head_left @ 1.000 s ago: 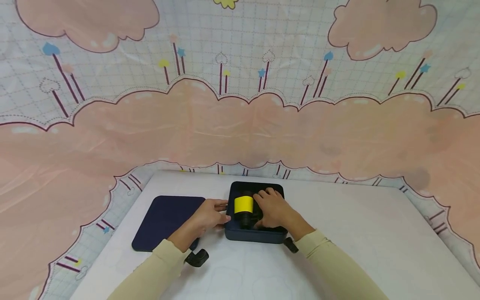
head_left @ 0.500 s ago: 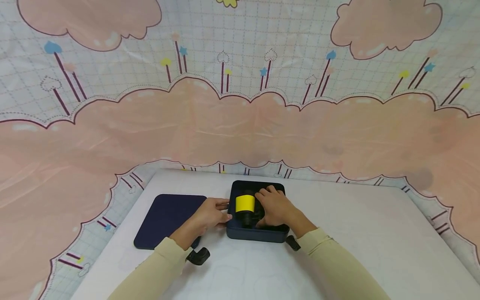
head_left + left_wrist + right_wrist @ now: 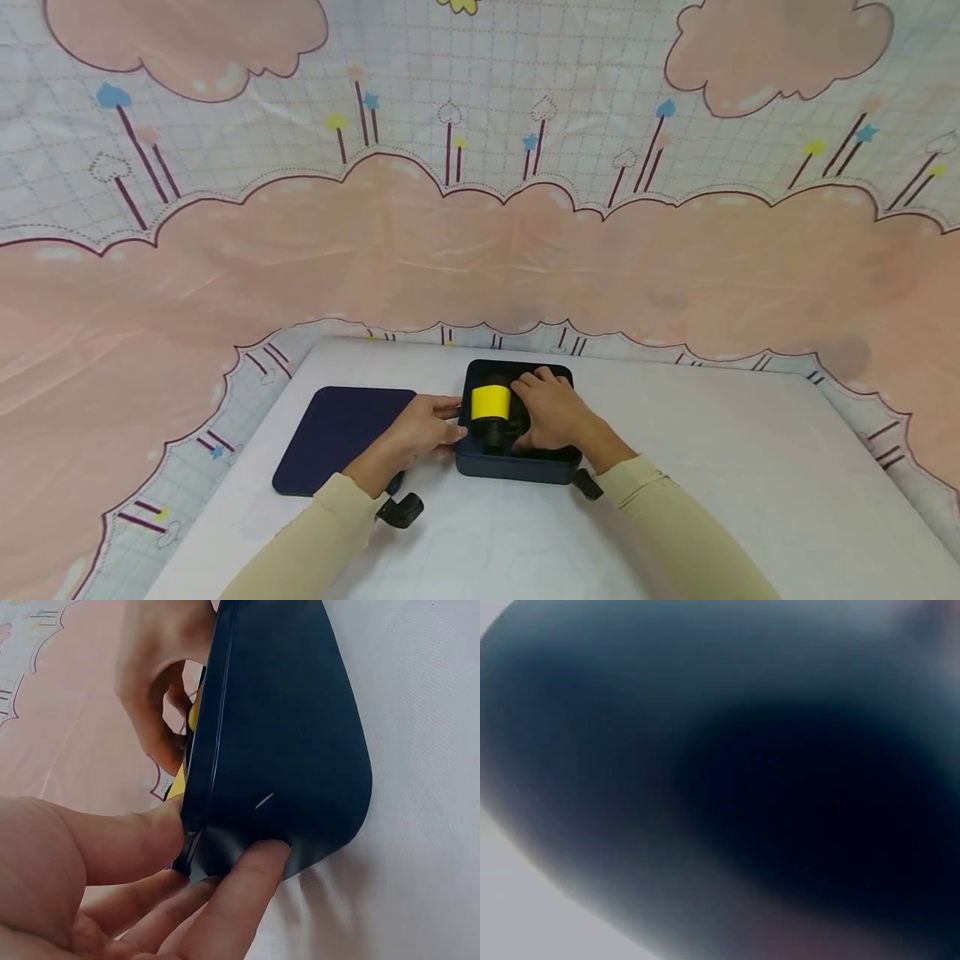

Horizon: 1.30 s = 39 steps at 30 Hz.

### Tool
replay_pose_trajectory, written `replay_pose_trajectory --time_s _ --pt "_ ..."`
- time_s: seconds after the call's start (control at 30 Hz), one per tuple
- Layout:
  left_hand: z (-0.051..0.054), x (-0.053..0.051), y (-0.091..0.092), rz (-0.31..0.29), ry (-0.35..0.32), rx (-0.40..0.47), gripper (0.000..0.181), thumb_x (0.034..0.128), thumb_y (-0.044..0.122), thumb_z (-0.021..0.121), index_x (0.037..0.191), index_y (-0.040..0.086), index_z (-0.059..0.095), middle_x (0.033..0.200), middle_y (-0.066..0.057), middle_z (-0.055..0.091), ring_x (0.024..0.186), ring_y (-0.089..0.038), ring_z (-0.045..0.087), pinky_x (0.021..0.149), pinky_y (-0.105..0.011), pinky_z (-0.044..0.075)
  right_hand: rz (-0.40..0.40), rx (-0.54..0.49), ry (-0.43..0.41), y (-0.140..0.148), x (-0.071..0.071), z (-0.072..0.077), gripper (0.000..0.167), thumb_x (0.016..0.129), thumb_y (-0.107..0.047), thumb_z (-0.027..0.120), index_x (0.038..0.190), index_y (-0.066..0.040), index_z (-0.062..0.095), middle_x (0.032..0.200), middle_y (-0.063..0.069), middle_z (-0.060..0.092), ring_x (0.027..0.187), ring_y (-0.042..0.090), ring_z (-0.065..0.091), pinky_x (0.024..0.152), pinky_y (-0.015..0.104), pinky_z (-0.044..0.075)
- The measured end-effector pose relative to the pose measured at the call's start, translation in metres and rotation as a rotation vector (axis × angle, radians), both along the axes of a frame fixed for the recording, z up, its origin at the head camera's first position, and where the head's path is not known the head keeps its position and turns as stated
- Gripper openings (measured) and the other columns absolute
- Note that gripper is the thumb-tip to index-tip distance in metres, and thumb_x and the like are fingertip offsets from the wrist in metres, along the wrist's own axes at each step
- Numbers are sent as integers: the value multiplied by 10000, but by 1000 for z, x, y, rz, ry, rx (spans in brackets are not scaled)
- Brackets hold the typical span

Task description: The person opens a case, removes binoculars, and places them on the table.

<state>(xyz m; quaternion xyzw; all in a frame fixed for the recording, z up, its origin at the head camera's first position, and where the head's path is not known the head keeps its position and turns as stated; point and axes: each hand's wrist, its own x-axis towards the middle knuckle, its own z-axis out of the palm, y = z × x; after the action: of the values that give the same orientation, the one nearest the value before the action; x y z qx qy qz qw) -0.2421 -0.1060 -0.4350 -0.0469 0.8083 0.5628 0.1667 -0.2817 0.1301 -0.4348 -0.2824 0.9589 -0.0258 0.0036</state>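
Note:
In the head view a dark blue box [image 3: 516,468] lies on the table with its inside facing up. Black binoculars with a yellow band [image 3: 491,402] sit in its left part. My right hand [image 3: 555,412] reaches into the box, fingers curled round the right side of the binoculars and covering much of it. My left hand [image 3: 420,429] pinches the box's left wall. In the left wrist view its thumb [image 3: 135,844] lies on the rim, and the fingertips press the outer wall [image 3: 292,720]. The right wrist view is filled by a blurred dark surface, apparently the box.
Left of the box a flat dark blue lid [image 3: 337,437] lies on the white table [image 3: 720,467], partly under my left wrist. Behind the table hangs a patterned cloth [image 3: 480,267] with pink clouds.
The scene shifts slightly in the head view as the camera moves. Both hands keep their places on the box and the binoculars.

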Motion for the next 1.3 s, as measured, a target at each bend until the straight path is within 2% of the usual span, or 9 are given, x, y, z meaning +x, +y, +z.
replay_pose_trajectory --time_s 0.17,0.4,0.9,1.3 --pt "-1 -2 1 -1 -7 4 633 917 -56 732 1510 36 530 1517 -212 576 1112 -239 712 912 -421 636 -1 -22 -5 -2 3 3 953 724 -584 892 1467 -87 563 1460 91 602 1380 344 478 1151 592 434" --pt "-1 1 -2 -5 -8 10 630 920 -62 725 1510 46 533 1515 -205 580 1127 -254 712 911 -431 636 -13 -57 -11 -4 7 9 960 711 -563 904 1466 -80 561 1471 93 596 1391 349 465 1168 625 403" --pt "-6 2 -8 -20 -8 12 646 915 -80 719 1519 23 513 1517 -225 570 1139 -279 710 919 -460 630 -16 -69 -30 -9 13 24 971 700 -526 925 1484 -96 546 1499 85 582 1423 339 432 1196 619 386" --pt "-3 2 -7 -26 7 21 646 912 -86 717 1516 18 514 1519 -230 567 1159 -300 711 923 -462 629 -11 -58 6 -4 18 40 980 698 -524 929 1489 -94 541 1509 93 578 1448 372 422 1199 658 363"
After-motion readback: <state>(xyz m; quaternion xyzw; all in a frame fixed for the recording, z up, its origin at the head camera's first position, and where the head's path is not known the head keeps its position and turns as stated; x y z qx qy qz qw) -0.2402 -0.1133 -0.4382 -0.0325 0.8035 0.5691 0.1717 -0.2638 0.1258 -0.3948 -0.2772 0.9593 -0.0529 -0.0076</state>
